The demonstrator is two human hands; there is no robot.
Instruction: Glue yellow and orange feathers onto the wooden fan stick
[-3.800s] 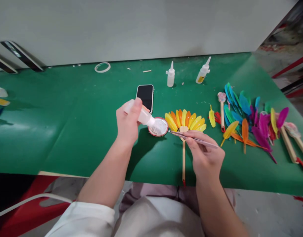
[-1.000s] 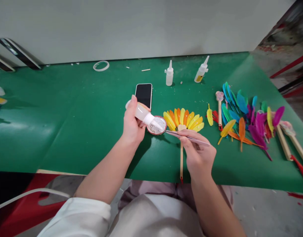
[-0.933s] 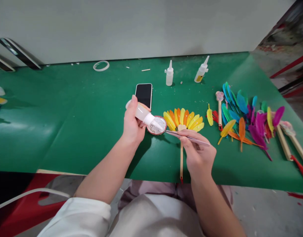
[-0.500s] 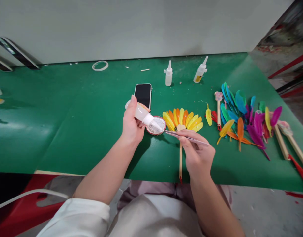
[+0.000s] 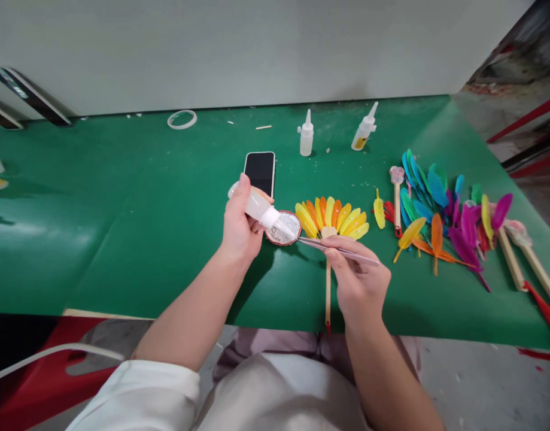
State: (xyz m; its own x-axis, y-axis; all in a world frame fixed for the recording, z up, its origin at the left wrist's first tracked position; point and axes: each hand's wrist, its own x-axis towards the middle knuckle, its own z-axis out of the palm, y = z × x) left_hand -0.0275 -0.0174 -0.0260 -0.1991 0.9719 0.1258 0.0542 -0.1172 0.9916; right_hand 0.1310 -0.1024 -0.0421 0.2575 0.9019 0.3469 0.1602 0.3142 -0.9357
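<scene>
The left hand [image 5: 239, 227] grips a bottle [image 5: 257, 206] slanting near-right, its nozzle [image 5: 284, 228] just beside the tweezers [image 5: 356, 257] pinched in the right hand [image 5: 363, 282].

A translucent white plastic squeeze bottle [image 5: 258, 206] slants nozzle-down toward the right, its tapered tip over a shallow, round, red-rimmed dish [image 5: 292, 220], whitish and grey-flecked inside. Slim pinkish metal tweezers [image 5: 359, 258] slope leftward, their points at the dish's right edge, close to the nozzle. Just right, a feather fan [image 5: 331, 216] lies flat, yellow and orange plumes spread far, pale wooden handle toward the near edge, partly hidden.
</scene>
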